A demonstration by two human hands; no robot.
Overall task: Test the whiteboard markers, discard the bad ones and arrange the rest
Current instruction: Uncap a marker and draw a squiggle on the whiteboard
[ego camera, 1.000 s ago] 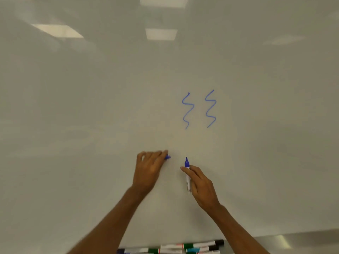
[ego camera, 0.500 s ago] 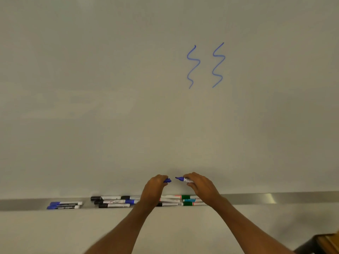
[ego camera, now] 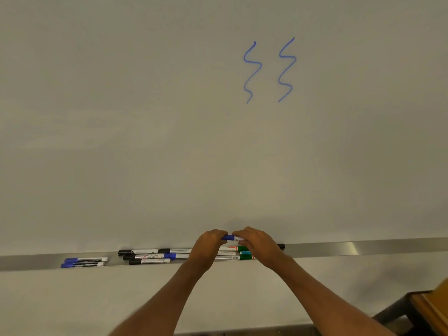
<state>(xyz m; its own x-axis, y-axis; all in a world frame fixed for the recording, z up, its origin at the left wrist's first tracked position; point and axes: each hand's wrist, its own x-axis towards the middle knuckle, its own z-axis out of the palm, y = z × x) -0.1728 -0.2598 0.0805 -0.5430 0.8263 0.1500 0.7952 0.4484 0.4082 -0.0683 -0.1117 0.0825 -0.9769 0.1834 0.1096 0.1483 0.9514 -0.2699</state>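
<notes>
Spanning the view, whiteboard (ego camera: 121,141) bears two blue squiggles (ego camera: 269,71) above tray (ego camera: 363,248).

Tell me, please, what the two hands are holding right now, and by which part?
One blue marker: the left hand grips its blue cap end and the right hand its white barrel, above the tray.

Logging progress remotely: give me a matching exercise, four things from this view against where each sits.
Things:
1. two blue squiggles
2. blue marker
3. pair of blue-capped markers
4. green-capped markers

Places:
A. alone at the tray's left part
B. held between both hands
C. drawn high on the whiteboard
D. in the tray, under the right hand

Pairs: 1-C, 2-B, 3-A, 4-D
</notes>
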